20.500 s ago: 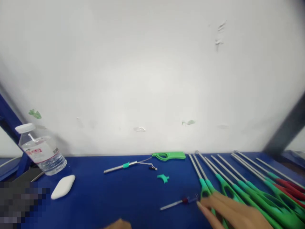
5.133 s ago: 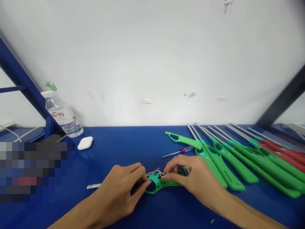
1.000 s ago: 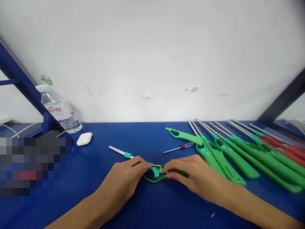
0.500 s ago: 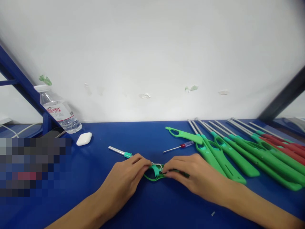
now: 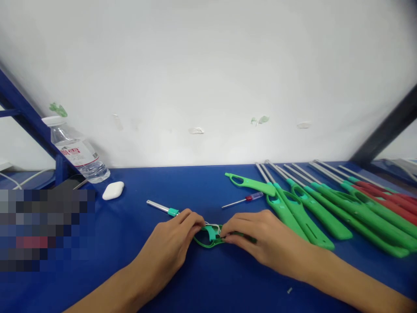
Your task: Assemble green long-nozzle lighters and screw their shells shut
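An opened green long-necked gas lighter [image 5: 208,244] lies on the blue table between my hands, its metal tube pointing to the upper left. Its teal trigger [image 5: 212,233] and a white wire [image 5: 213,225] show inside the handle. With fingers pinched, my left hand [image 5: 174,234] grips the lighter near its neck and the trigger. My right hand [image 5: 260,232] is closed on the handle's other side, fingertips by the wire; the exact part pinched is hidden. Behind it lie a screwdriver [image 5: 249,198] and a loose green handle shell [image 5: 250,184].
Several green lighters [image 5: 312,213] and red ones [image 5: 384,195] lie in a row at right. A small screw [image 5: 289,290] sits near the front. At left are a white earphone case [image 5: 113,190] and a water bottle [image 5: 76,150] leaning by a blue frame.
The whole view has shifted slightly, so things appear a little further left. Both hands keep their hold on the lighter, with only tiny finger movement.
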The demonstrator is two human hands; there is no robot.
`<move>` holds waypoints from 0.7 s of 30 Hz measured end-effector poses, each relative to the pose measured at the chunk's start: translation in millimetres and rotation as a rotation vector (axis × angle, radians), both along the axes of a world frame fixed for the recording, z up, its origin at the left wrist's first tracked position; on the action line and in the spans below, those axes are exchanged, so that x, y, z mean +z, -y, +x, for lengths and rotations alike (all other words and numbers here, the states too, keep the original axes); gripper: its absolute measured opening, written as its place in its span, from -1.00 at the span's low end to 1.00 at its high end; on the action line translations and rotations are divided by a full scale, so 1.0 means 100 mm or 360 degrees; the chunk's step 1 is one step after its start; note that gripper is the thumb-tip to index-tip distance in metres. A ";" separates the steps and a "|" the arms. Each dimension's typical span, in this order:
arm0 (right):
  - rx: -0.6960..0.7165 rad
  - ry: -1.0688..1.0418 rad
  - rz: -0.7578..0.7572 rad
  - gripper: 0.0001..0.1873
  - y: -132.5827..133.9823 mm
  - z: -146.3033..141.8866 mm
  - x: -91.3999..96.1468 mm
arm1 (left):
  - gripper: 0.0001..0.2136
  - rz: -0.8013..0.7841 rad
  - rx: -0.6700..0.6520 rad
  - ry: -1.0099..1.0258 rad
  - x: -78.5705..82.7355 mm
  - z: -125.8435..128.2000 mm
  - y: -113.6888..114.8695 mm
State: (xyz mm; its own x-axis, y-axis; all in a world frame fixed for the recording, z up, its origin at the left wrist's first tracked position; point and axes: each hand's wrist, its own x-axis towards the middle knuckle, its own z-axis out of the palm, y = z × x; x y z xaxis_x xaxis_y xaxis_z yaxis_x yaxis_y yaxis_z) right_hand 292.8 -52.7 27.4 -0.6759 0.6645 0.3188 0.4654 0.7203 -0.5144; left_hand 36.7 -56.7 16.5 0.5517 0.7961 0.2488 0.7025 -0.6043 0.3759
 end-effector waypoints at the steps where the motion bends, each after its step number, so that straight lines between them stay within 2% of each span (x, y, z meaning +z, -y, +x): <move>1: 0.0005 0.0005 -0.0003 -0.81 0.01 0.00 0.00 | -0.73 -0.0005 0.0000 -0.0002 0.00 0.00 0.00; 15: -0.0021 -0.0010 -0.0064 -0.80 0.02 0.00 0.01 | -0.74 -0.0036 -0.0037 0.0026 0.02 -0.01 0.01; 21: -0.0039 -0.0023 -0.0108 -0.87 0.00 0.01 -0.02 | -0.74 -0.0018 -0.0042 0.0093 0.06 -0.01 0.06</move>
State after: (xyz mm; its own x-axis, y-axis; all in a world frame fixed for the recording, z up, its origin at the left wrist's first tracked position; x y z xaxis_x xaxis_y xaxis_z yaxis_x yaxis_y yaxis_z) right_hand 293.9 -52.3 25.6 -0.6548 0.7012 0.2820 0.4747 0.6720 -0.5684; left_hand 35.9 -62.9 22.3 0.5573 0.7843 0.2725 0.6630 -0.6179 0.4226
